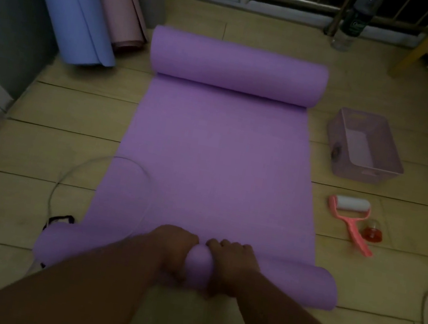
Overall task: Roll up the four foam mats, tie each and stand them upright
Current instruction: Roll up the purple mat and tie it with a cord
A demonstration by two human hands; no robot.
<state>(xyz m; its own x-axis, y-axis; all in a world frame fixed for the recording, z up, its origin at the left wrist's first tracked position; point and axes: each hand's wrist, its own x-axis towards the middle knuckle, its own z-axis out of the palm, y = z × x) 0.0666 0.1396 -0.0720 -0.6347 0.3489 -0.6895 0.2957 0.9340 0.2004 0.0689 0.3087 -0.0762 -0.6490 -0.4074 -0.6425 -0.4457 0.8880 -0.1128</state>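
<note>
Mat: purple mat on floor, near end rolled under the grips, far end curled well ahead.
Grip: left grip, right grip side by side, fingers curled round the roll's middle.
Advice: probably move grips apart toward the ends; keep edges flush.

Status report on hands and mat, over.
Left hand, right hand grip near roll. Purple mat mostly flat, far end curled. Thin cable loop overlaps its left edge.

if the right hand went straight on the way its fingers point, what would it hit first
The right hand grips the near roll and points along the purple foam mat. That flat stretch looks free, so it would probably first meet the mat's far rolled end.
</note>
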